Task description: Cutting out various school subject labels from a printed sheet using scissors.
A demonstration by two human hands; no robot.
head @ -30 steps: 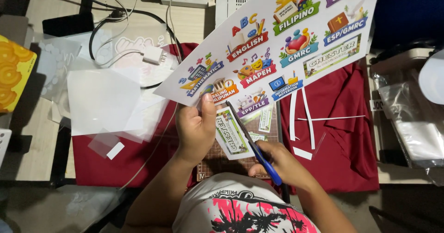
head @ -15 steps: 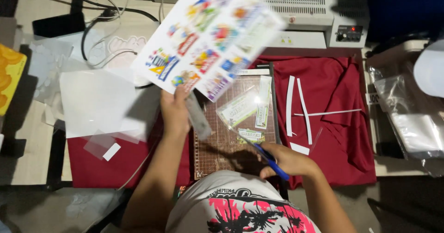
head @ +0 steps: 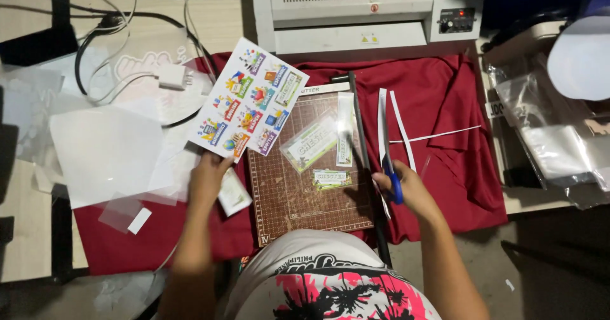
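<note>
I see left hand (head: 206,177) pinching the sticker sheet (head: 249,106) left of the cutting mat (head: 298,199); right hand (head: 406,186) grips scissors (head: 389,167) (blue-handled) to its right.

- Your left hand (head: 208,179) gripped the near edge of a sheet of colourful labels (head: 249,106), which lay on the red cloth (head: 457,161) left of the brown cutting mat (head: 305,186).
- Your right hand (head: 406,190) held blue-handled scissors (head: 393,179) just right of the mat.
- Cut labels (head: 311,143) rested on the mat.
- A white laminator (head: 368,9) stood at the far side.
</note>
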